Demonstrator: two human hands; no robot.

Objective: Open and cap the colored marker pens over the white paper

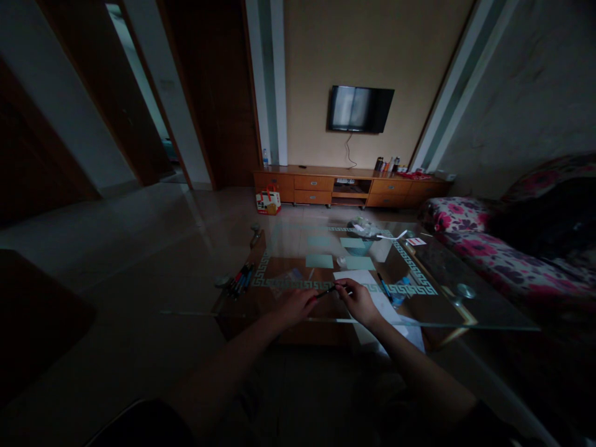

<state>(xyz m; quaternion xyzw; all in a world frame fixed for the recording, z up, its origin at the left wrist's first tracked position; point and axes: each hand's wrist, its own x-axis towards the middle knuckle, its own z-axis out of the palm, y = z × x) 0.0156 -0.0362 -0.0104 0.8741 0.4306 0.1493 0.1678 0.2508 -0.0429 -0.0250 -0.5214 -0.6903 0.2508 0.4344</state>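
Between my two hands, over the near part of the glass table (pixel 284 310), is a dark pen (pixel 326 291) with a bit of red at its left end. My left hand (pixel 297 306) is closed around that red end. At the other end, my right hand (pixel 359 302) pinches the pen with thumb and fingertips. White paper (pixel 384 305) lies under and beside my right hand. A bunch of red, blue and black pens (pixel 240 280) rests to the left, and a single blue pen (pixel 384 285) lies to the right by the paper.
Toward the table's far side sits a basket (pixel 359 248) with clear plastic (pixel 364 226) above it. A small white and red card (pixel 416 241) lies nearby. A flowered sofa (pixel 465 214) stands right; a wooden TV cabinet (pixel 313 183) and a carry bag (pixel 268 202) are beyond.
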